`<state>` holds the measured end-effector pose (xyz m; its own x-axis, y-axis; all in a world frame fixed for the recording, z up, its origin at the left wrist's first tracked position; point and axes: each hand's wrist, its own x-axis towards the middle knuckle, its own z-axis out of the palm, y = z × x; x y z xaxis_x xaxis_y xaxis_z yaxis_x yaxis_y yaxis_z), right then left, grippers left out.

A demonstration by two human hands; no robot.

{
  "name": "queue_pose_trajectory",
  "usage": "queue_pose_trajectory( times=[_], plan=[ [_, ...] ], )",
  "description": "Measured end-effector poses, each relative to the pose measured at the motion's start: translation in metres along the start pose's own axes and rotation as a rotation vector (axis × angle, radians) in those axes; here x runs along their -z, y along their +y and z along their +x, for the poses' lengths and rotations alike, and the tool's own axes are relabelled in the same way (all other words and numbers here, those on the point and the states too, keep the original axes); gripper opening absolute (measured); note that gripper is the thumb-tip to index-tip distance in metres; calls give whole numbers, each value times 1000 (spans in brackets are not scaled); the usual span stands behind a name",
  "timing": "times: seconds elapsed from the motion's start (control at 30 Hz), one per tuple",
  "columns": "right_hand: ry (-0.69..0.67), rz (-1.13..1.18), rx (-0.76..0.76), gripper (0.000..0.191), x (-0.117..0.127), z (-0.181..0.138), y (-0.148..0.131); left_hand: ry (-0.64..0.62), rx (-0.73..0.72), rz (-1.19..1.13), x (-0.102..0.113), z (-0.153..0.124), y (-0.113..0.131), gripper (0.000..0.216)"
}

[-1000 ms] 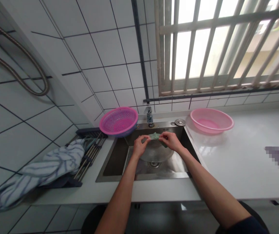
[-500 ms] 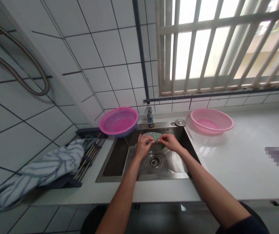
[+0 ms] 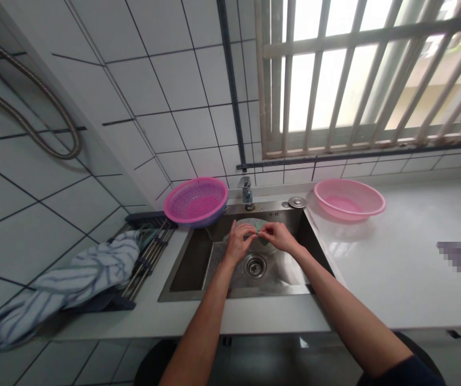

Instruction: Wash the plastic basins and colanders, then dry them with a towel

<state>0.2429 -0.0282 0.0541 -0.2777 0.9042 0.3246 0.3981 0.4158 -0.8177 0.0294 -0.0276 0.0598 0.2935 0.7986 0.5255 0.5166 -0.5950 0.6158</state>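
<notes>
Over the sink [image 3: 230, 290], my left hand [image 3: 238, 241] and my right hand [image 3: 277, 236] come close together at their fingertips. Both pinch a small, thin green piece [image 3: 258, 229], perhaps cloth; its kind cannot be made out. Fingers cover most of it. Just behind the hands, a pale ribbed round dish [image 3: 250, 221] shows in the sink, partly hidden by them. Below the hands lies the round drain [image 3: 255, 266].
A chrome faucet [image 3: 247, 193] rises behind the sink. Left of it rests a pink colander [image 3: 198, 201]; a pink basin [image 3: 349, 201] stands right. A striped towel [image 3: 93, 262] lies over a metal rack [image 3: 149, 257] at left. A drain lid [image 3: 297, 202] sits at the back rim.
My hands have drawn slightly closer together, the right shifting a little left. Less of the green piece shows between the fingers.
</notes>
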Motion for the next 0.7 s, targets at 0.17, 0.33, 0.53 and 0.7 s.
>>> queue_pose_trajectory(
  times=[0.17,0.33,0.53,0.7],
  plan=[
    [15,47,20,25,3,0,0,85,38,-34,4,1,-8,4],
    [151,41,-19,26,26,2,11,306,191,-127,12,3,-26,22],
    [248,45,-14,27,33,3,10,287,289,-309,12,4,-37,35],
    [177,45,35,22,23,0,3,158,212,-148,14,1,-22,25]
  ],
)
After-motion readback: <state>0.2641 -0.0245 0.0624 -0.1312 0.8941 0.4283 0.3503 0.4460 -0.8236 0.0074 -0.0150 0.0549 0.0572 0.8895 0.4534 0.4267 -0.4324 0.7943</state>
